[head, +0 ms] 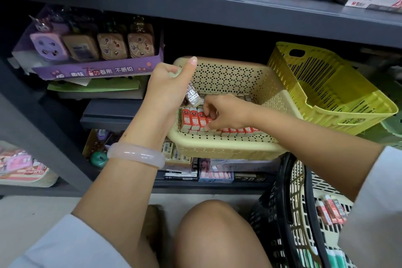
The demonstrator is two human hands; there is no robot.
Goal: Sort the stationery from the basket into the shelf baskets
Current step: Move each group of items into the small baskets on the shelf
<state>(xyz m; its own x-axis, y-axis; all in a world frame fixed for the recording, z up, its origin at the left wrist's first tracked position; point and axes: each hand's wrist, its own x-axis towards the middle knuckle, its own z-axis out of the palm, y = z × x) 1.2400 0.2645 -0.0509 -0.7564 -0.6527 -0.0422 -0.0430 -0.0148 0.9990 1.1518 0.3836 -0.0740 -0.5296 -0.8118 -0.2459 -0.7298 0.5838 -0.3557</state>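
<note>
The red erasers (196,120) stand in a tight row directly under the right hand (226,113), whose curled fingertips pinch one of them, its long axis upright. Just beside and above, the left hand (168,85) grips a grey 2B eraser (192,94) hanging end-down. Both hands work inside the beige shelf basket (228,150); the yellow basket (330,93) beside it looks empty, and the source basket (304,213) below the right forearm holds more erasers.

A perforated basket (228,150) sits on the middle shelf (217,6), rows of erasers (217,124) packed along its front. The left hand (171,85) holds a 2B eraser (192,95) above them; the right hand (226,113) touches the rows. A slotted basket (326,93) tilts to the right, a sharpener display box (95,59) stands to the left, and a carry basket (300,213) rests on the floor, lower right.
</note>
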